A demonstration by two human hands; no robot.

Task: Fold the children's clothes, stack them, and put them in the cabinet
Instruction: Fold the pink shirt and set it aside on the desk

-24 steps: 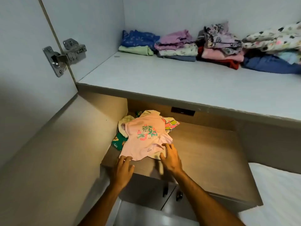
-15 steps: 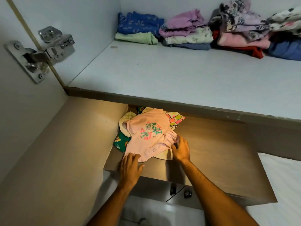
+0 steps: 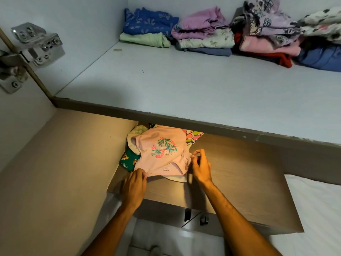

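Note:
A pink children's shirt (image 3: 162, 150) with a flower print tops a small stack on the brown lower shelf (image 3: 239, 182) of the cabinet. Under it show a green printed garment (image 3: 128, 160), a pale yellow one (image 3: 137, 130) and a colourful one (image 3: 193, 136). My left hand (image 3: 135, 183) pinches the shirt's near left hem. My right hand (image 3: 200, 166) pinches its right edge with thumb and fingers. The stack's back is hidden under the white upper shelf (image 3: 184, 85).
Several folded piles line the back of the upper shelf: blue and green (image 3: 147, 30), purple and white (image 3: 203, 32), pink and red (image 3: 267, 43), blue at far right (image 3: 321, 58). A metal door hinge (image 3: 31, 50) juts out at left. A white bed (image 3: 317, 215) lies at lower right.
Both hands have moved from resting flat on the shelf front to pinching the pink shirt's near edges. The view has shifted closer and slightly up.

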